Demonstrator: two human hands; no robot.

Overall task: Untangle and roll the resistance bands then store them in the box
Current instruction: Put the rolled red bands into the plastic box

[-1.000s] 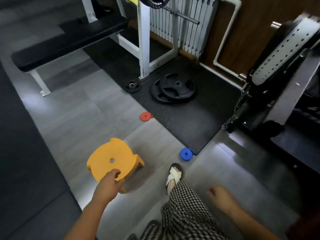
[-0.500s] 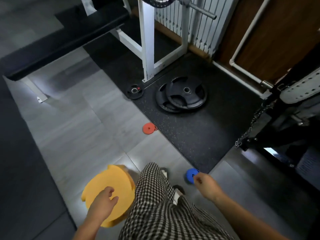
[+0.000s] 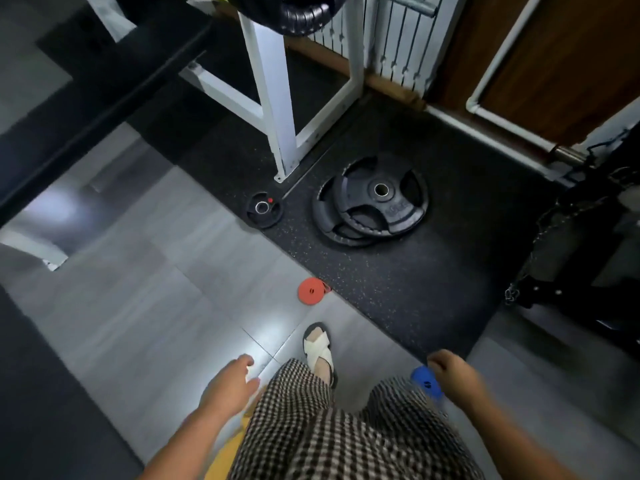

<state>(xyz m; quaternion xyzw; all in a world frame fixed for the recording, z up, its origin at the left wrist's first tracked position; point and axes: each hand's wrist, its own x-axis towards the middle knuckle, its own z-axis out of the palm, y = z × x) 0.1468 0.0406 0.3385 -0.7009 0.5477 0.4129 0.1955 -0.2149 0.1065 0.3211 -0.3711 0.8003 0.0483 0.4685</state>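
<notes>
Home gym corner, grey tile floor (image 3: 138,289)
Speckled rubber mat (image 3: 415,289) sits ahead of the right hand (image 3: 453,375), weight plates (image 3: 377,199) on it; white rack (image 3: 273,98), radiator (image 3: 398,39), wood wall (image 3: 571,64) beyond.

Two stacked black weight plates (image 3: 372,199) lie on the speckled rubber mat (image 3: 415,278) at two o'clock. A small plate (image 3: 264,209) sits at ten and a white rack post (image 3: 273,109) at eleven.

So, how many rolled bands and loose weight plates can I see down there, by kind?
Rolled bands: 2, the red band on the floor and the blue band in the right hand.
Loose weight plates: 3, the small plate, the upper large plate and the lower large plate.
Total: 5
</notes>
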